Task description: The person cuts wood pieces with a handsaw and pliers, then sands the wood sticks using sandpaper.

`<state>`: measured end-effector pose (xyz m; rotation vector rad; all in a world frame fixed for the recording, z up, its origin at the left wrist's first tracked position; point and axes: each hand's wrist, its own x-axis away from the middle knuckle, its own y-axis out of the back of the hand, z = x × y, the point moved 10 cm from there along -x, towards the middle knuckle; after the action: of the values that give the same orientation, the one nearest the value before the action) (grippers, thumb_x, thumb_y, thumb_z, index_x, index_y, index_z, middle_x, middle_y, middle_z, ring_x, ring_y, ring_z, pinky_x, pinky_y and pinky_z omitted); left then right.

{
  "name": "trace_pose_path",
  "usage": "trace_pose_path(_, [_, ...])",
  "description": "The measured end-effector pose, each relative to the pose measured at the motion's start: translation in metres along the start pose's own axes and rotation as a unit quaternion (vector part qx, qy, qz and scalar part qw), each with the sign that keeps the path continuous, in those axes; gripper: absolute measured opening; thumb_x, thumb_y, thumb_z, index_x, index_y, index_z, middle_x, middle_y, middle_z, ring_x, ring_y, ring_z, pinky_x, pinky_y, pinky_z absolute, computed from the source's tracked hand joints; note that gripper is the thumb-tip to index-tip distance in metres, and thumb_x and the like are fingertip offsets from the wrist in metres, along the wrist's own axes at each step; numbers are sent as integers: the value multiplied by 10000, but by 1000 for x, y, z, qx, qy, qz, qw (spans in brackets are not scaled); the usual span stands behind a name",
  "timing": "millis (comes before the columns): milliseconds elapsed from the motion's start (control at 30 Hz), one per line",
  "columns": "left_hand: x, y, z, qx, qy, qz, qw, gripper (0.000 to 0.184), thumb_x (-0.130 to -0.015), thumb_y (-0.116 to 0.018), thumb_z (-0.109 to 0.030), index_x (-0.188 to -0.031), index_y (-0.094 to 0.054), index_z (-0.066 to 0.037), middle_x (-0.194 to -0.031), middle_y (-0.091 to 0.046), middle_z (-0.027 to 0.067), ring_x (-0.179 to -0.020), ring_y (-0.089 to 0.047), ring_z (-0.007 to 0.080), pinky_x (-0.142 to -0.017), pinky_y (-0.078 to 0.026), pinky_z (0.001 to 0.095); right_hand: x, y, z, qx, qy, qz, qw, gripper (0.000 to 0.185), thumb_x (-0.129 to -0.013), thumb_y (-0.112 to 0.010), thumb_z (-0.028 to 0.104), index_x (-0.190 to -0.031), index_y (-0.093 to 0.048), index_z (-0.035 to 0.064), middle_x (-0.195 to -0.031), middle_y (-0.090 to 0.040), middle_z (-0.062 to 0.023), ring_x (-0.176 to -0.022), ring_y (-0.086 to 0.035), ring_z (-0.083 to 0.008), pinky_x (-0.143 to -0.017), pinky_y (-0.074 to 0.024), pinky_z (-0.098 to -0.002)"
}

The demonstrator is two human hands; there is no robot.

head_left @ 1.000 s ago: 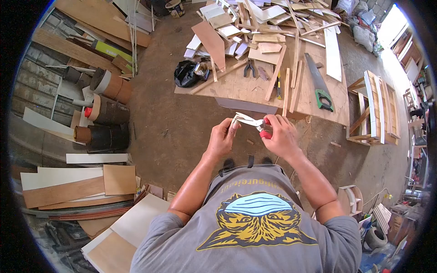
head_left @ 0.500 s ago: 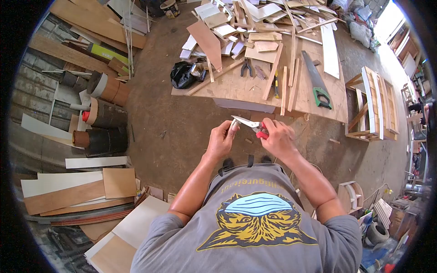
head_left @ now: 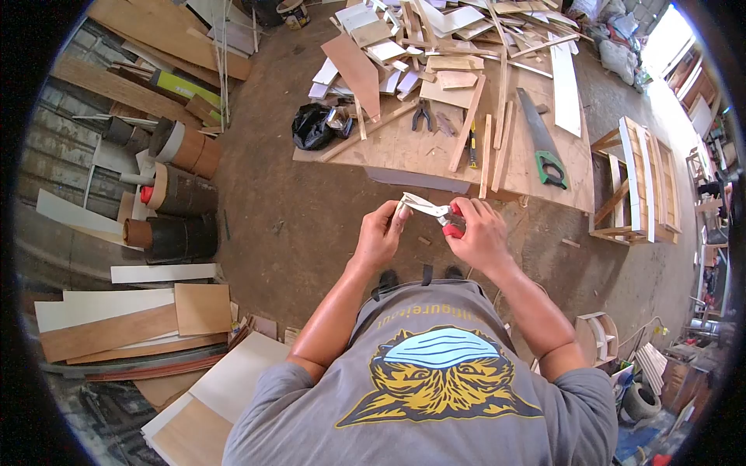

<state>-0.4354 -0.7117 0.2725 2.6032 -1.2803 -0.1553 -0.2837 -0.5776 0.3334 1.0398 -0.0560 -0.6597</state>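
Observation:
My right hand (head_left: 483, 235) is closed around the red handles of a pair of snips (head_left: 426, 205). Their silver blades point left and stand apart, with the tips close to the fingers of my left hand (head_left: 378, 234). That left hand is closed in a pinch on a small pale piece, too small to name, at the thumb and fingertips. Both hands are held in front of my body, just short of the work table (head_left: 396, 151). A black-handled pair of pliers (head_left: 421, 118) lies on the table beyond them.
On the table lie a green-handled handsaw (head_left: 540, 136), a yellow-and-black tool (head_left: 472, 147), a black plastic bag (head_left: 313, 128) and a heap of wood offcuts (head_left: 458, 54). A wooden frame (head_left: 641, 179) stands at right. Rolls of material (head_left: 183, 239) and boards (head_left: 109, 330) are at left.
The snips' blades and handles have spread wider apart. My right hand has turned slightly, and my left hand has barely moved, still pinching near the blade tips.

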Motion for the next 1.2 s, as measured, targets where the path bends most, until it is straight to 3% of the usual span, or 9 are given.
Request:
trace_pose_path(233, [4, 3, 8, -38, 7, -10, 999, 306, -1099, -596, -287, -1043, -685, 0, -704, -526, -18, -644, -441, 67, -566, -388, 286, 3, 2, 4, 71, 16, -5, 997, 431, -734, -852, 223, -1108, -650, 150, -974, -682, -48, -947, -679, -281, -769, -521, -450])
trace_pose_path(333, [5, 1, 6, -42, 27, 7, 999, 311, -1102, -590, -296, -1067, -688, -3, -724, -538, -18, -667, -453, 65, -586, -397, 281, 7, -13, -10, 58, -13, 29, 998, 405, -753, -841, 215, -1106, -656, 141, -948, -683, -57, -911, -690, -286, -754, -538, -445])
trace_pose_path(433, [4, -3, 2, 3, 4, 19, 1000, 303, -1105, -583, -294, -1101, -685, -8, -783, -553, -19, -719, -463, 62, -629, -405, 268, 6, -20, -31, -61, -113, 31, 991, 392, -774, -823, 190, -1122, -659, 114, -936, -687, -73, -883, -697, -289, -766, -555, -436])
trace_pose_path(567, [5, -6, -4, 109, -11, 43, 993, 328, -1112, -559, -357, -1105, -678, -51, -818, -489, -58, -771, -438, 50, -687, -392, 248, -2, 3, -26, -94, -84, -1, 992, 363, -784, -796, 193, -1102, -649, 97, -999, -712, -88, -958, -697, -316, -828, -560, -434])
trace_pose_path(733, [3, -5, -11, 82, -74, 53, 992, 223, -1087, -600, -230, -1045, -651, -17, -843, -507, -10, -782, -451, 98, -699, -413, 284, -1, 19, 4, -86, -10, 19, 996, 373, -770, -794, 174, -1105, -641, 113, -1024, -693, -62, -1000, -671, -298, -864, -537, -439])
trace_pose_path(967, [5, -1, -32, 25, -167, 25, 985, 126, -1005, -652, -124, -965, -604, -15, -825, -495, 89, -756, -493, 213, -710, -432, 337, 5, 23, 21, -57, 6, 34, 998, 378, -771, -805, 190, -1104, -635, 129, -1011, -672, -52, -999, -650, -302, -860, -518, -456])
trace_pose_path(1200, [8, -1, -38, -3, -187, 37, 982, 169, -1006, -674, -162, -969, -605, -12, -821, -490, 82, -744, -478, 222, -676, -412, 350, 8, 27, 24, -39, 11, 51, 998, 377, -767, -820, 212, -1086, -635, 134, -1010, -668, -43, -1006, -647, -294, -863, -494, -460])
